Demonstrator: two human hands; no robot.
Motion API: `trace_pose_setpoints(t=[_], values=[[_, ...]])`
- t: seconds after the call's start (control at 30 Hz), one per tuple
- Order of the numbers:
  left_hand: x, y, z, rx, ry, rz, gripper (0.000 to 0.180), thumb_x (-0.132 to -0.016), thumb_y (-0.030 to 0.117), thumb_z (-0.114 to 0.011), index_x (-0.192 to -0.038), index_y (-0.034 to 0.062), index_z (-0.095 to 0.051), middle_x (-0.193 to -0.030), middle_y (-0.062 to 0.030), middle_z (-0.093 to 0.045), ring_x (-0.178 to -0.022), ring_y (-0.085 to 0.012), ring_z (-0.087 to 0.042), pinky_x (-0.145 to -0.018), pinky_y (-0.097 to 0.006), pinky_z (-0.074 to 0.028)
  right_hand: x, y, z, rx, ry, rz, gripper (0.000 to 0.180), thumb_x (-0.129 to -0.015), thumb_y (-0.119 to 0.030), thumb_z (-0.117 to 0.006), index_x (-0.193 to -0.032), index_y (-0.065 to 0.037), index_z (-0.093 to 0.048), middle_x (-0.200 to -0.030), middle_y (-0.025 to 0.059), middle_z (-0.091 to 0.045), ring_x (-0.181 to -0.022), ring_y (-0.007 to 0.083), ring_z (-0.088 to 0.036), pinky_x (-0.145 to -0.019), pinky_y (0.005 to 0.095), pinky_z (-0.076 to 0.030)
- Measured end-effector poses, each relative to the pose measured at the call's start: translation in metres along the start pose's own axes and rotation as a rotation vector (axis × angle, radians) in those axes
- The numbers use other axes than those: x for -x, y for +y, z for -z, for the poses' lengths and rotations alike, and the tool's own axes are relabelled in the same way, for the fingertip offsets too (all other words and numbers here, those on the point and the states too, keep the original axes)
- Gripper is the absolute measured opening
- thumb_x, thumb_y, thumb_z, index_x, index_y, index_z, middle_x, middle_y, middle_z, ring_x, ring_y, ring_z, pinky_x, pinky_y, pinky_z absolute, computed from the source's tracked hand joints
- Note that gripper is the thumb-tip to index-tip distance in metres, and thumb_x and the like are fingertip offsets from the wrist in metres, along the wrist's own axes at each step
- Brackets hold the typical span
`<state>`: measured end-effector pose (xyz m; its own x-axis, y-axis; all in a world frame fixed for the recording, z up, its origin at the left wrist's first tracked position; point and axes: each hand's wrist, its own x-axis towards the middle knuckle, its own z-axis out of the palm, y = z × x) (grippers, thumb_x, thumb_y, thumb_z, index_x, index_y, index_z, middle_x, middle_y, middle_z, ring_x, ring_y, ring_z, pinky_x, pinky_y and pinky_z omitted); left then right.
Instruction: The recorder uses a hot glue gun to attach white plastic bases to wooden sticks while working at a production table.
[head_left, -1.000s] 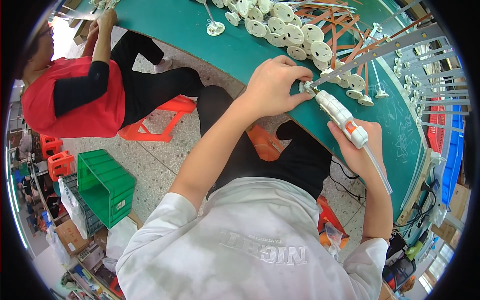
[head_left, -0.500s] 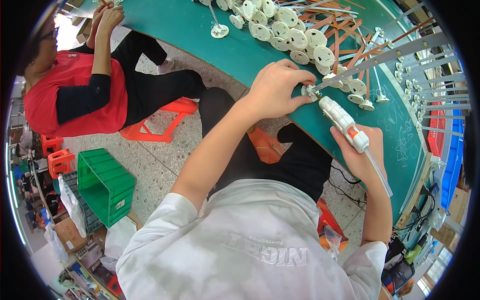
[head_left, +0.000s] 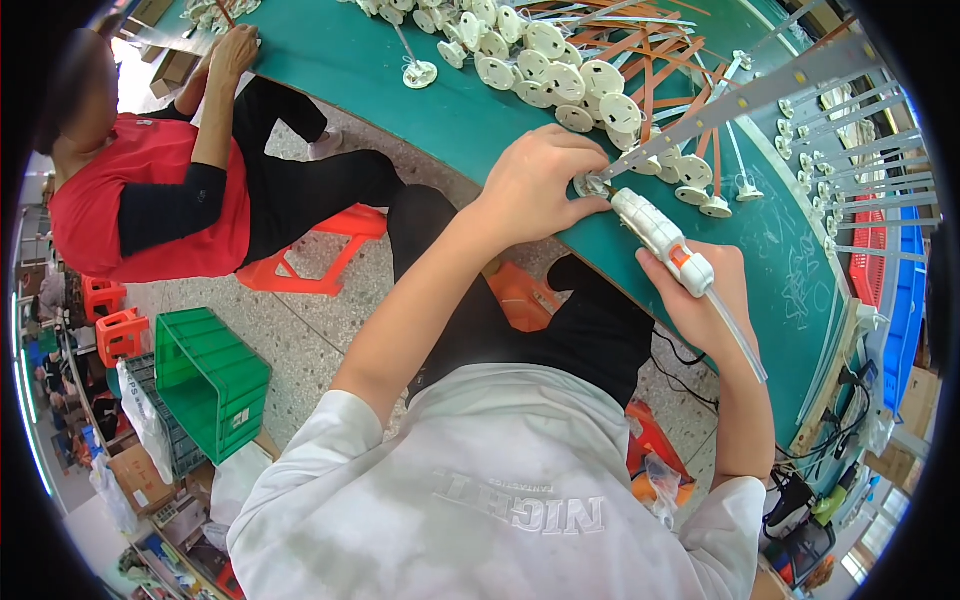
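Note:
My right hand [head_left: 705, 290] is wrapped round a white hot glue gun [head_left: 655, 228] with an orange part and a clear glue stick trailing from its back end. Its nozzle touches or nearly touches a small white round base [head_left: 592, 186]. That base is pinched between the thumb and fingers of my left hand [head_left: 545, 185] above the table's near edge. From the base a long LED strip [head_left: 740, 105] with yellow chips rises to the upper right. My left fingers partly hide the base.
The green table [head_left: 790, 250] bears a heap of white round discs [head_left: 565, 80] and brown strips [head_left: 665, 75]. More upright strips [head_left: 860, 175] stand at the right. A co-worker in a red shirt [head_left: 150, 200] sits at left; a green crate [head_left: 210, 380] rests on the floor.
Hands, glue gun and base appear slightly further left, along with the whole scene as the view shifts. The grips stay the same. The co-worker's hands have moved a little.

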<state>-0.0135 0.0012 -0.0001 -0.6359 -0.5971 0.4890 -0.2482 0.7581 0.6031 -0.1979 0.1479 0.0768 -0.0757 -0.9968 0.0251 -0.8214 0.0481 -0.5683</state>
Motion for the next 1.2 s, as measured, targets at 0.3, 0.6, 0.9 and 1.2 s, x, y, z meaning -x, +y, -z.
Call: trace_pose_setpoints(t=[0.3, 0.6, 0.9, 1.2], values=[[-0.003, 0.008, 0.011, 0.006, -0.028, 0.092, 0.065, -0.065, 0.016, -0.09, -0.125, 0.0116, -0.067, -0.099, -0.0073, -0.073, -0.094, -0.0291, -0.064, -0.084, -0.041, -0.054, -0.003, 0.007, 0.003, -0.003, -0.033, 0.013, 0.03, -0.089, -0.023, -0.076, -0.077, 0.003, -0.068, -0.061, 0.0169, -0.062, -0.051, 0.0306, -0.057, -0.052, 0.0368, -0.046], [-0.01, 0.0, 0.026, 0.136, -0.213, 0.073, 0.074, -0.068, 0.008, -0.085, -0.137, 0.0125, -0.06, -0.106, -0.0063, -0.077, -0.105, -0.0276, -0.065, -0.096, -0.039, -0.051, -0.004, 0.01, 0.002, -0.041, -0.048, 0.008, 0.031, -0.088, -0.025, -0.077, -0.078, 0.003, -0.07, -0.06, 0.0162, -0.062, -0.049, 0.0253, -0.056, -0.053, 0.0358, -0.046], [-0.01, -0.005, 0.029, 0.18, -0.297, 0.058, 0.078, -0.072, 0.005, -0.082, -0.144, 0.0195, -0.054, -0.112, -0.0054, -0.076, -0.11, -0.0297, -0.063, -0.099, -0.042, -0.05, -0.003, 0.001, 0.004, -0.105, -0.085, -0.094, 0.033, -0.087, -0.025, -0.078, -0.075, 0.004, -0.069, -0.058, 0.0134, -0.061, -0.048, 0.018, -0.05, -0.051, 0.0351, -0.044], [-0.009, -0.009, 0.027, 0.17, -0.298, 0.049, 0.073, -0.073, 0.006, -0.081, -0.141, 0.0172, -0.056, -0.112, -0.0043, -0.076, -0.111, -0.0297, -0.062, -0.099, -0.041, -0.049, -0.009, 0.005, 0.003, -0.028, -0.109, -0.127, 0.028, -0.086, -0.024, -0.079, -0.078, 0.002, -0.073, -0.06, 0.0129, -0.065, -0.049, 0.0178, -0.058, -0.052, 0.0339, -0.046]])
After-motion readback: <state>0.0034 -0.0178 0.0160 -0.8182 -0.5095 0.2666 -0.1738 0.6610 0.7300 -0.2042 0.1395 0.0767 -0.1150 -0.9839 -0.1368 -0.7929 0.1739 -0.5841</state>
